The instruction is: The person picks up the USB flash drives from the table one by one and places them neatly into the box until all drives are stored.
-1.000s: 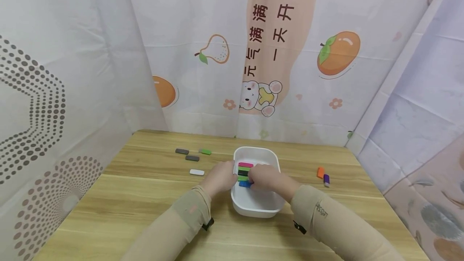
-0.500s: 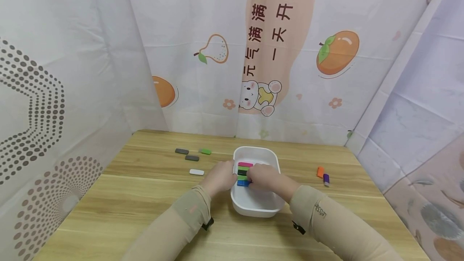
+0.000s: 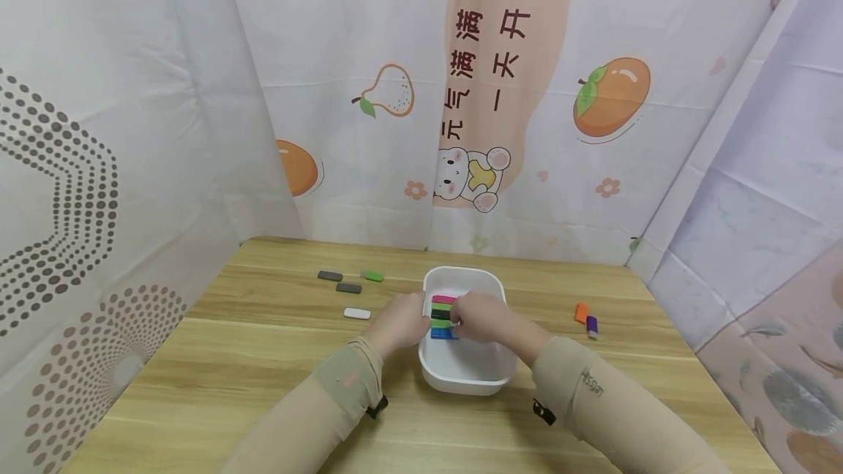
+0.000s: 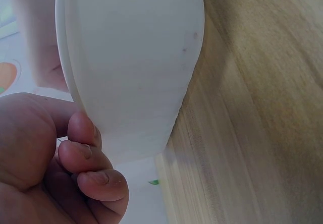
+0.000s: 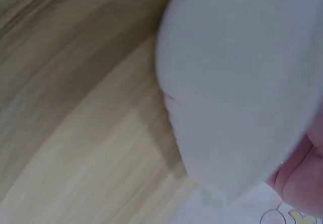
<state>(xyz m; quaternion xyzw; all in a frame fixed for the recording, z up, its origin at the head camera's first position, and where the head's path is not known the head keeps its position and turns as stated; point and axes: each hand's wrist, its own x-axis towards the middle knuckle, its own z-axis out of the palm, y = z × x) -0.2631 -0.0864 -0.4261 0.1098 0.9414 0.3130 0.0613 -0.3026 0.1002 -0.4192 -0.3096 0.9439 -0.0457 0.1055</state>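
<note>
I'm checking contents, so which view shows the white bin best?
The head view: it shows the white bin from above, with small pieces inside. Both wrist views show mainly its outer wall, cropped by the frame.

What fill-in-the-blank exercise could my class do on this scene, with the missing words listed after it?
1. The left hand grips the box on its ____ side.
2. In the box, the pink piece is at the far end of the row, and the near piece is ____.
3. The loose piece nearest the left hand is ____.
4. Right of the box, the orange piece has a neighbour that is mostly ____.

Missing words: left; blue; white; purple.
</note>
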